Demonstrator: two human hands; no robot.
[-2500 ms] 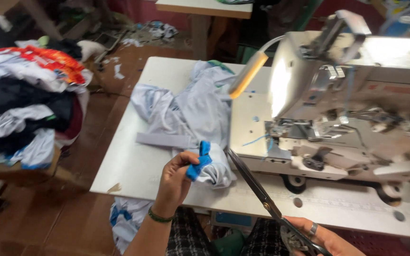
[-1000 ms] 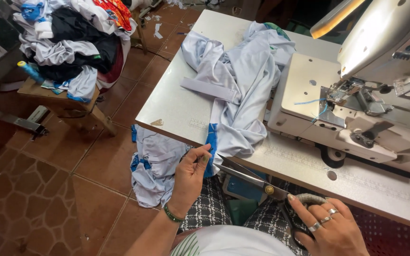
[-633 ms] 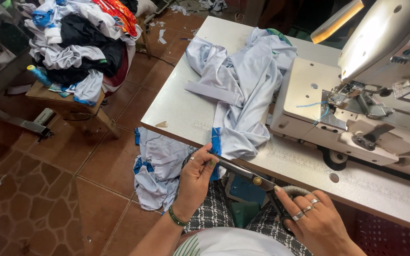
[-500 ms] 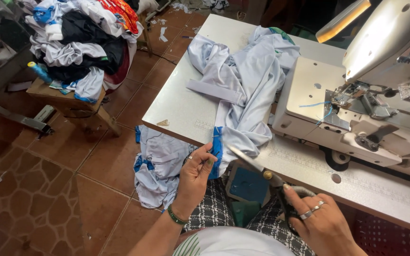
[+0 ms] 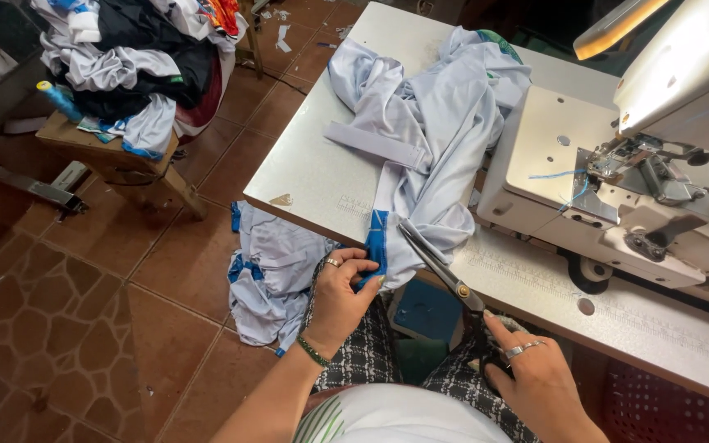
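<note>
Your left hand (image 5: 340,297) pinches the blue trim strip (image 5: 377,246) of the pale grey, soft knit garment (image 5: 432,139), which drapes off the white tabletop (image 5: 322,176) edge. Your right hand (image 5: 535,379) is closed around the long steel scissors (image 5: 441,267), blades slightly apart beside the trim. The cloth looks light, limp and slippery; grip close to the cut.

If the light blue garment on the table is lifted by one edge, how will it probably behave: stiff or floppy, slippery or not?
The light blue garment is probably floppy: it lies in soft folds and hangs over the table edge. Its faint sheen suggests it may slide easily. The left hand pinches its blue trim, so it seems thin and light.
</note>
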